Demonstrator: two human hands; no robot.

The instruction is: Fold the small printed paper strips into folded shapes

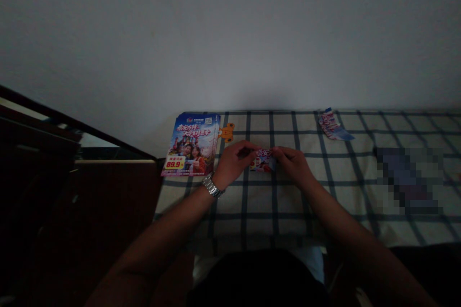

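Observation:
Between my two hands is a small folded flyer [263, 161], printed in pink, blue and red, held just over the checked cloth. My left hand [236, 159], with a metal watch on its wrist, pinches the flyer's upper left corner. At the upper right corner, the thumb and fingers of my right hand [291, 162] are closed on the same flyer. A stack of matching flyers [190, 146] lies to the left of my left hand. Past that hand, beside the stack, is a flat orange bear-shaped piece [226, 132].
A checked cloth [230, 205] covers the table, which meets a pale wall [237, 33] at the back. Toward the back right lies a pleated piece of flyer paper [333, 125]. A blurred-out dark object [408, 180] rests farther right. Dark furniture [36, 153] stands at the left.

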